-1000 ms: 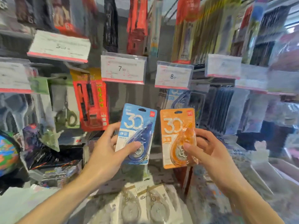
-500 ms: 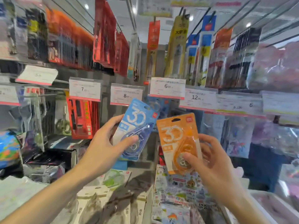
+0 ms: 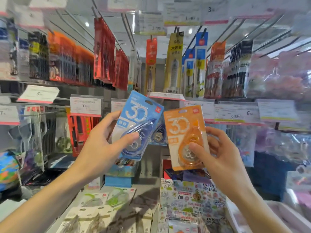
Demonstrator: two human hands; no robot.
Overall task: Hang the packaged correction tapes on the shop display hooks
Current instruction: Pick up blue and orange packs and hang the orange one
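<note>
My left hand grips a blue packaged correction tape, tilted to the right, thumb on its front. My right hand pinches an orange packaged correction tape, held nearly upright, thumb pressed on the blister. Both packs are raised in front of the display wall. Right behind the blue pack hangs another blue correction tape pack, partly hidden. The hook it hangs from is hidden by the packs.
Price tags line the hook fronts at pack height. Red packs hang to the left, pens and refills above. Loose correction tape packs and a sticker book lie on the shelf below.
The view has tilted upward. Both hands have lifted their packs higher and closer to the hooks, and the blue pack leans further right.
</note>
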